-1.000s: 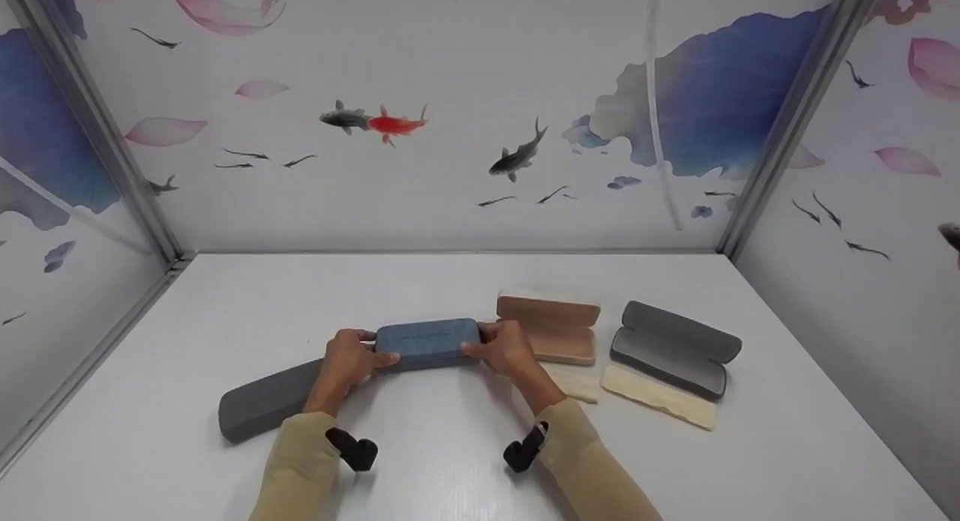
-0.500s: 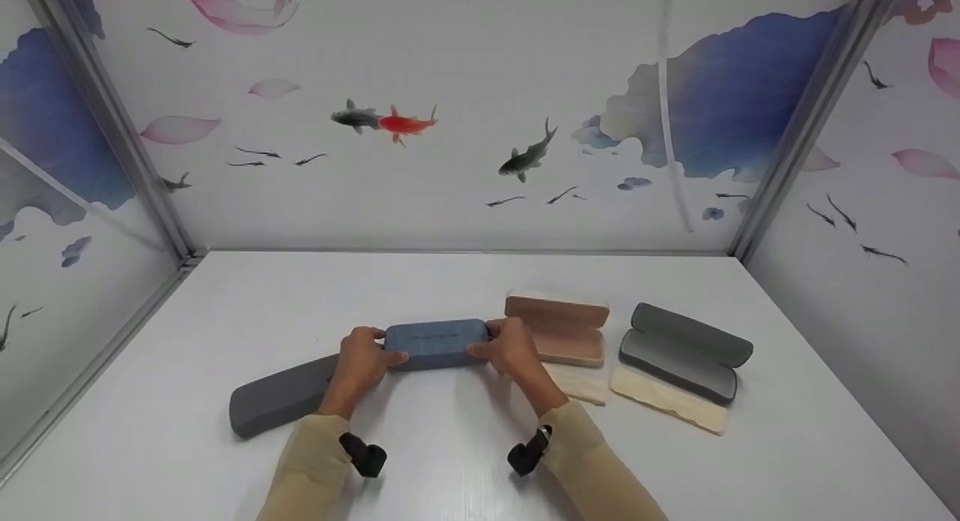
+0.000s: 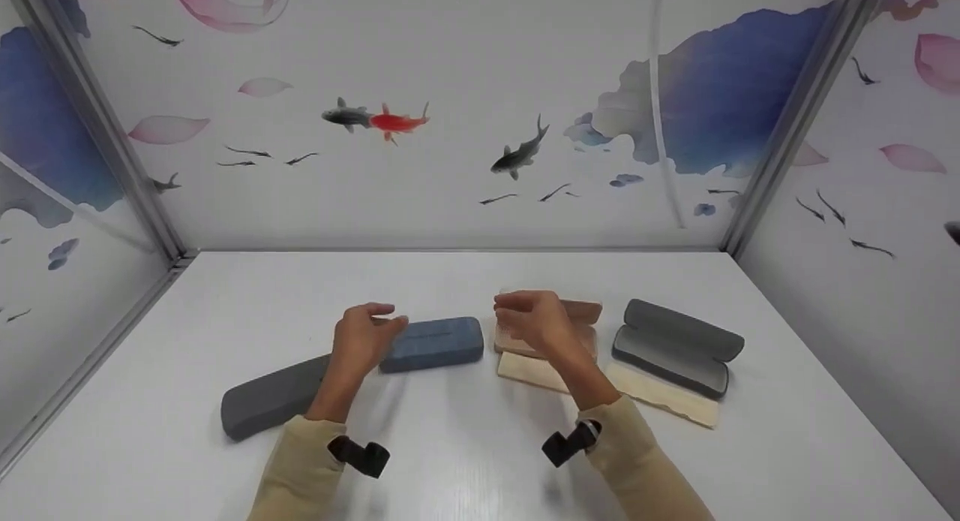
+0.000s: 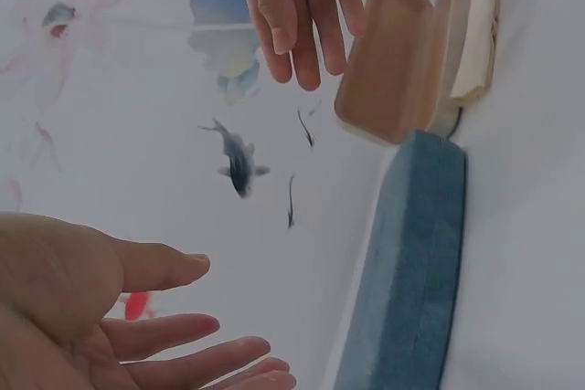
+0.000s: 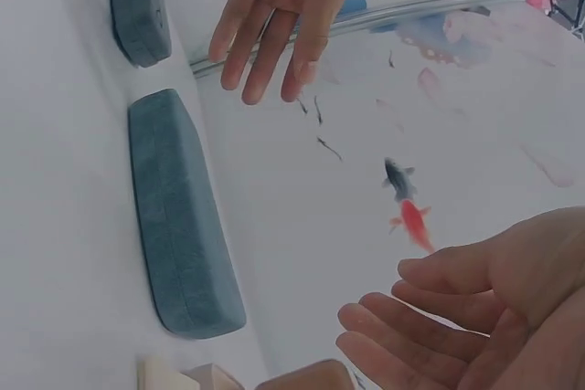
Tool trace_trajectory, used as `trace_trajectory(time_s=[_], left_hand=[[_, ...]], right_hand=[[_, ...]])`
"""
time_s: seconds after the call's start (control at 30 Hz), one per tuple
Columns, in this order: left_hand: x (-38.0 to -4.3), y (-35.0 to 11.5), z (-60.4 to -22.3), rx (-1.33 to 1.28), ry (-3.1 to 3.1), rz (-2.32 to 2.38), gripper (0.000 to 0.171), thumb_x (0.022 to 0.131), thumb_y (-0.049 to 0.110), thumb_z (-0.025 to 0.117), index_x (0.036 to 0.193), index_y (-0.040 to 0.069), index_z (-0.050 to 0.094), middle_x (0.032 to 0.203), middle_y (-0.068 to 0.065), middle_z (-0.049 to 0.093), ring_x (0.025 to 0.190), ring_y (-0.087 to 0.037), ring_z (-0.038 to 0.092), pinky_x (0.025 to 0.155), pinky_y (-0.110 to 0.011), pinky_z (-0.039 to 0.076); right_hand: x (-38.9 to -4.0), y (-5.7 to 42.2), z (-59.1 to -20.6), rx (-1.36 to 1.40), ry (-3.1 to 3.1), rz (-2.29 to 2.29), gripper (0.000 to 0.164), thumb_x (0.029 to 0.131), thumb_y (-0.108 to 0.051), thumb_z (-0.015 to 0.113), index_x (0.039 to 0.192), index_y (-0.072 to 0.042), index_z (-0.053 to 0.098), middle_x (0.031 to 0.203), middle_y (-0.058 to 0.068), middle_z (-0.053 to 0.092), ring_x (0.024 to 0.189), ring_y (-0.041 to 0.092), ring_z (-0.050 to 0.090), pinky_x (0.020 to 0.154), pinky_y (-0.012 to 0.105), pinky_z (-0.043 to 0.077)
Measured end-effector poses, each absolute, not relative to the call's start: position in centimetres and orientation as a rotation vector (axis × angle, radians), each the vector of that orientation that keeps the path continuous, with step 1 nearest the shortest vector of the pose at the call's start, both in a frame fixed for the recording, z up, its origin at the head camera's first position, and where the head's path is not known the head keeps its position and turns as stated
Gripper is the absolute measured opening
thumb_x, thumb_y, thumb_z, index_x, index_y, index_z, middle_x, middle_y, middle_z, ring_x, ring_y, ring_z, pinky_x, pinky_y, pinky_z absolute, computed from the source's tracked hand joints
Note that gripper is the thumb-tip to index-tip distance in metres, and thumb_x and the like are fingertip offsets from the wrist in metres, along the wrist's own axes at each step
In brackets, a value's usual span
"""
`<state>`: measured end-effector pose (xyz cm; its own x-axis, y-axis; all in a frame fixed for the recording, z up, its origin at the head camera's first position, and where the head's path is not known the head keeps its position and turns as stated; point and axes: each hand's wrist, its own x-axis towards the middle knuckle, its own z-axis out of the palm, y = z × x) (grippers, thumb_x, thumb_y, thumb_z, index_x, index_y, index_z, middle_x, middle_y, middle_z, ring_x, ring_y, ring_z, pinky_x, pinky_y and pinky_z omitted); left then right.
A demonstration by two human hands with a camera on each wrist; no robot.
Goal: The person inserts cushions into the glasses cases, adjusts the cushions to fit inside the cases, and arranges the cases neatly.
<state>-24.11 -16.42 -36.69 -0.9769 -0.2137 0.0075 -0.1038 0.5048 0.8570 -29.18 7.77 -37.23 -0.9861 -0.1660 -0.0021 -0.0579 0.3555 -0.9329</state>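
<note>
Blue case [image 3: 435, 346] lies closed on the white table [image 3: 465, 446] between two lifted hands, and I take the step to be a pause between holds. Leftmost, a closed grey case [image 3: 266, 401] slants up, its right end hidden. Next, the left hand [image 3: 361, 337] hovers by the blue case's left end — fingers loose, holding nothing. The right hand [image 3: 534, 318], likewise unladen and relaxed, hangs before an open tan case [image 3: 585, 311]. Any fresh hold probably calls for fingers at the short ends; the tan case and a pale cloth [image 3: 526, 372] crowd the right one — open room lies nearer the person and behind. Farthest right sits an open grey case [image 3: 679, 331] with its own cloth [image 3: 667, 397].
</note>
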Motion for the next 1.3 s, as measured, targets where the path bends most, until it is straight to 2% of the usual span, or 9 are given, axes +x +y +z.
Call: trace_trajectory(time_s=[0.17, 0.3, 0.4, 0.63, 0.77, 0.9, 1.17, 1.3], left_hand=[[-23.6, -14.3, -35.5, 0.202, -2.563, -1.528, 0.035, 0.097, 0.021, 0.066, 0.126, 0.002, 0.067, 0.12, -0.021, 0.07, 0.106, -0.033, 0.07, 0.085, -0.039, 0.058], [-23.4, -12.3, -35.1, 0.174, -2.509, -1.614, 0.03, 0.097, 0.018, 0.067, 0.122, 0.003, 0.069, 0.113, -0.018, 0.072, 0.098, -0.029, 0.072, 0.078, -0.032, 0.061], [-23.4, -10.9, -34.9, 0.161, -2.489, -1.645, 0.028, 0.096, 0.019, 0.068, 0.12, 0.004, 0.071, 0.109, -0.016, 0.074, 0.094, -0.026, 0.074, 0.077, -0.032, 0.061], [-24.0, -8.0, -35.4, 0.121, -2.474, -1.721, 0.025, 0.095, 0.018, 0.069, 0.115, 0.004, 0.073, 0.102, -0.014, 0.075, 0.081, -0.016, 0.071, 0.075, -0.031, 0.061], [-24.6, -6.7, -36.2, 0.075, -2.47, -1.823, 0.025, 0.094, 0.017, 0.07, 0.113, 0.001, 0.073, 0.101, -0.016, 0.075, 0.079, -0.017, 0.071, 0.07, -0.028, 0.059], [-25.4, -5.9, -37.3, 0.05, -2.459, -1.894, 0.025, 0.094, 0.015, 0.07, 0.111, -0.002, 0.073, 0.099, -0.019, 0.074, 0.077, -0.018, 0.071, 0.069, -0.031, 0.061], [-26.8, -4.6, -39.7, 0.143, -2.551, -1.88, 0.021, 0.093, 0.012, 0.07, 0.108, -0.002, 0.073, 0.094, -0.014, 0.073, 0.075, -0.018, 0.067, 0.064, -0.027, 0.058], [-27.3, -4.2, -40.8, 0.167, -2.619, -1.81, 0.02, 0.092, 0.009, 0.07, 0.108, -0.003, 0.072, 0.096, -0.016, 0.074, 0.078, -0.02, 0.068, 0.062, -0.026, 0.055]], right_hand=[[-28.1, 9.7, -36.4, -0.199, 2.538, -1.712, 0.027, 0.097, -0.009, 0.065, 0.122, -0.002, 0.07, 0.127, 0.016, 0.069, 0.114, 0.03, 0.068, 0.094, 0.044, 0.057], [-27.0, 11.1, -36.0, -0.187, 2.573, -1.697, 0.027, 0.097, -0.01, 0.064, 0.123, -0.004, 0.07, 0.127, 0.016, 0.069, 0.114, 0.032, 0.067, 0.092, 0.04, 0.058], [-26.2, 12.3, -35.9, -0.18, 2.608, -1.695, 0.026, 0.098, -0.011, 0.064, 0.123, -0.005, 0.071, 0.124, 0.015, 0.07, 0.111, 0.03, 0.068, 0.089, 0.037, 0.059], [-25.0, 15.0, -36.3, -0.173, 2.632, -1.73, 0.032, 0.098, -0.015, 0.065, 0.128, -0.003, 0.067, 0.119, 0.017, 0.071, 0.107, 0.028, 0.07, 0.09, 0.04, 0.059], [-24.8, 16.3, -37.1, -0.164, 2.695, -1.712, 0.032, 0.098, -0.016, 0.065, 0.126, -0.002, 0.068, 0.114, 0.02, 0.072, 0.101, 0.028, 0.071, 0.082, 0.038, 0.061], [-25.2, 17.3, -38.1, -0.136, 2.712, -1.7, 0.032, 0.097, -0.016, 0.066, 0.125, -0.001, 0.068, 0.109, 0.02, 0.072, 0.093, 0.025, 0.071, 0.079, 0.041, 0.061], [-26.3, 19.1, -40.2, -0.04, 2.651, -1.626, 0.035, 0.098, -0.017, 0.065, 0.126, 0.004, 0.066, 0.115, 0.021, 0.071, 0.1, 0.033, 0.071, 0.077, 0.038, 0.061], [-26.5, 19.5, -41.1, 0.006, 2.619, -1.617, 0.035, 0.097, -0.014, 0.066, 0.124, 0.007, 0.066, 0.111, 0.021, 0.072, 0.096, 0.031, 0.071, 0.076, 0.039, 0.061]])
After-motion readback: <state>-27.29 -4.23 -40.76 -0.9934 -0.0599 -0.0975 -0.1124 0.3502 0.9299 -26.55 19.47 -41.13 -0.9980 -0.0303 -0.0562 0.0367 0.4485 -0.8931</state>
